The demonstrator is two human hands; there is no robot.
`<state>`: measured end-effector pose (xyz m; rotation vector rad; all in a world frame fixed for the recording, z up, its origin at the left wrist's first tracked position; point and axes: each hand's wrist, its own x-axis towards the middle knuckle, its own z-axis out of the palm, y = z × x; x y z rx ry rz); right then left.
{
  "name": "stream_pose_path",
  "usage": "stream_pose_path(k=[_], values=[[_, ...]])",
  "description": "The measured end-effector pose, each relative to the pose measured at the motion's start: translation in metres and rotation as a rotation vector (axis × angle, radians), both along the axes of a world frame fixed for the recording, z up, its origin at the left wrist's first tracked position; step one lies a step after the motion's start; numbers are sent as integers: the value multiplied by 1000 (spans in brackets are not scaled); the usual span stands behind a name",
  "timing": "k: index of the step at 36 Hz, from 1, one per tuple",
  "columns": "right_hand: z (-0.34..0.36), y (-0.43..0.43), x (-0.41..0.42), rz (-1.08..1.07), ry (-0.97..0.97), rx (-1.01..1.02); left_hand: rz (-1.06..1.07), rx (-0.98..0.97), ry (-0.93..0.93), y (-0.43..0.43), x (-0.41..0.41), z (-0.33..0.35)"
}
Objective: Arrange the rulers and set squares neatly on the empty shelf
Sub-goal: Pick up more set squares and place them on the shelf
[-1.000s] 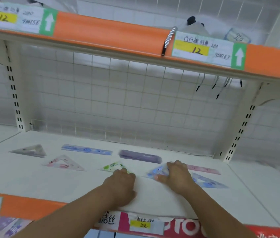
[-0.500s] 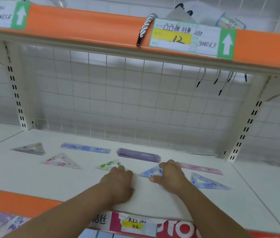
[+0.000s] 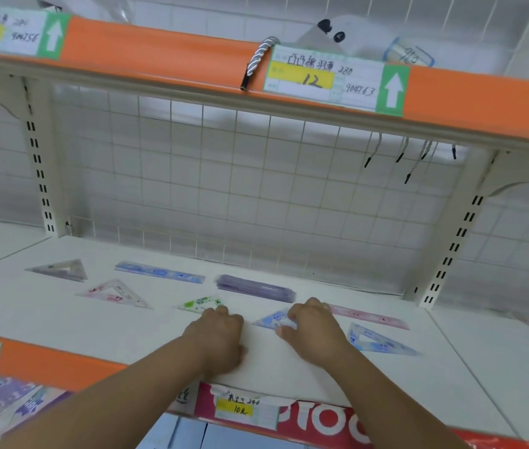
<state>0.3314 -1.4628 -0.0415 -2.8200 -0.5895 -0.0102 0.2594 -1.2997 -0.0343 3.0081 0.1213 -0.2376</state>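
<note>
Plastic is what these pieces appear to be: thin, stiff and very light, all lying flat on the white shelf (image 3: 46,315). On so smooth a board they will likely slide at a touch and be hard to lift from straight above. The best hold, I judge, is a pinch at an edge or corner, once a corner is tipped up or the piece is drawn to the shelf's lip.

The right hand (image 3: 313,332) has its fingers curled over the blue square (image 3: 273,319), with the thumb at the near edge, seemingly pinching it. The left hand (image 3: 217,338) is bent at the knuckles, fingertips at the corner of the green square (image 3: 200,304); whether it grips it I cannot tell.

Behind lie the purple rulers (image 3: 255,288), apparently a stack that may fan apart if pushed at one end, a blue ruler (image 3: 159,272) and a pink ruler (image 3: 368,316). Long rulers probably flex a little, so hold them near the middle.
</note>
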Motion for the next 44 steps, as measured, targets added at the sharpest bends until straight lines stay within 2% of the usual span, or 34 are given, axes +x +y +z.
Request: stream_pose_path(k=[7, 29, 44], values=[[9, -15, -21, 7, -44, -65, 26, -14, -31, -18, -8, 6], [38, -70, -115, -179, -71, -15, -132, -10, -100, -63, -73, 42], [41, -176, -162, -308, -80, -2, -275, -31, -123, -166, -93, 55]])
